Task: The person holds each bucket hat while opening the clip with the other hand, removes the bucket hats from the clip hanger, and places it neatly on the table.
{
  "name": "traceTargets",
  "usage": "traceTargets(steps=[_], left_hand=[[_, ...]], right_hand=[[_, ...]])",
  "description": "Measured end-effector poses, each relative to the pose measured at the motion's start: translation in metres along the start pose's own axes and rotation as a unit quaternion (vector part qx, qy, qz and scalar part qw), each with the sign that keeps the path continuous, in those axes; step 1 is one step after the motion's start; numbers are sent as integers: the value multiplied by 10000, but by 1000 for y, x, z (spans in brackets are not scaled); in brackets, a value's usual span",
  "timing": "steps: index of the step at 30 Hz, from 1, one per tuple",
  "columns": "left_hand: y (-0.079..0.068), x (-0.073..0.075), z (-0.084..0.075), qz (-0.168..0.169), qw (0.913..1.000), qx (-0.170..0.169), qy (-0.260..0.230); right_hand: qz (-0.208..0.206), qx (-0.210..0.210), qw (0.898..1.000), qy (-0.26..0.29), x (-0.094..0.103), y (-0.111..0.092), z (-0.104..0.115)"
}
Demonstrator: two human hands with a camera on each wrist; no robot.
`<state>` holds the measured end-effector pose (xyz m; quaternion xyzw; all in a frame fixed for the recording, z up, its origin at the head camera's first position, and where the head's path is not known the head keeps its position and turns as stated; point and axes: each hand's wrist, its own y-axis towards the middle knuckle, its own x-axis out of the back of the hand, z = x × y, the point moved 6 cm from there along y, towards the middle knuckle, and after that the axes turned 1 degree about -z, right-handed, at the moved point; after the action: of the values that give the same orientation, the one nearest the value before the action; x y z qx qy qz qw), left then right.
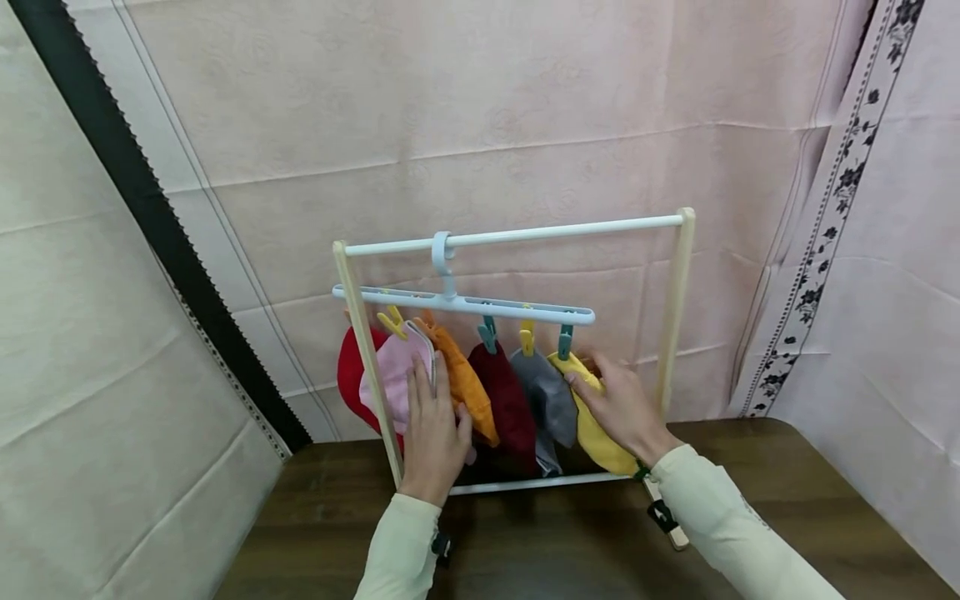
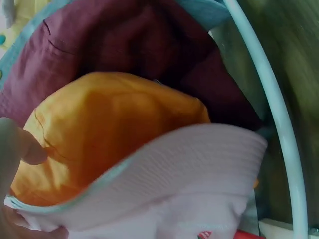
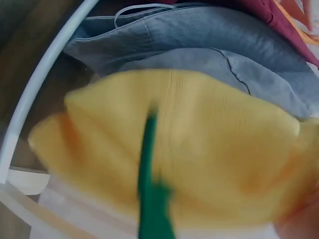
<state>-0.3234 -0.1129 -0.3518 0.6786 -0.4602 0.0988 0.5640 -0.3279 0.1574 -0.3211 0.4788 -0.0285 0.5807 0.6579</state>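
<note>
A light blue clip hanger (image 1: 465, 304) hangs from the white bar of a small wooden rack (image 1: 675, 308). Several hats are clipped along it: red (image 1: 351, 371), pink (image 1: 390, 375), orange (image 1: 465, 383), maroon (image 1: 506, 396), grey (image 1: 551, 396) and yellow (image 1: 596, 433). My left hand (image 1: 444, 398) pinches the pink hat's edge (image 2: 199, 179), its thumb against the orange hat (image 2: 114, 119). My right hand (image 1: 600, 385) grips the top of the yellow hat (image 3: 209, 149), just under its green clip (image 3: 152, 199).
The rack stands on a dark wooden table (image 1: 750, 483) against pink cloth-covered walls. Its white bottom rail (image 1: 525, 482) runs under the hats. The rack's right foot (image 1: 667, 525) reaches toward me beside my right sleeve.
</note>
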Motion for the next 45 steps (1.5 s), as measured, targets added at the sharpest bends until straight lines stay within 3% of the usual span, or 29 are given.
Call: traceTargets(steps=[8, 17, 24, 30, 35, 39, 45], left_hand=[[-2, 18, -15, -129, 9963, 346, -776], [-4, 44, -68, -1010, 9873, -438, -1146], [-11, 49, -101, -948, 9783, -808, -1655], [-17, 39, -122, -636, 9628, -875, -2478], [-21, 22, -133, -416, 9528, -681, -2930], [-23, 15, -140, -342, 9464, -417, -3184], [-20, 8, -151, -153, 9465, -32, -3225]], right_hand=[[-28, 122, 9989, -447, -1, -18, 9], [-163, 180, 9965, -804, 8, -29, 25], [-30, -208, 9979, -612, 15, -38, 35], [215, -716, 9960, -498, 17, -55, 41], [479, -1120, 9900, -705, 15, -76, 38], [463, -1190, 9877, -908, 16, -91, 36], [287, -1094, 9891, -945, 18, -105, 38]])
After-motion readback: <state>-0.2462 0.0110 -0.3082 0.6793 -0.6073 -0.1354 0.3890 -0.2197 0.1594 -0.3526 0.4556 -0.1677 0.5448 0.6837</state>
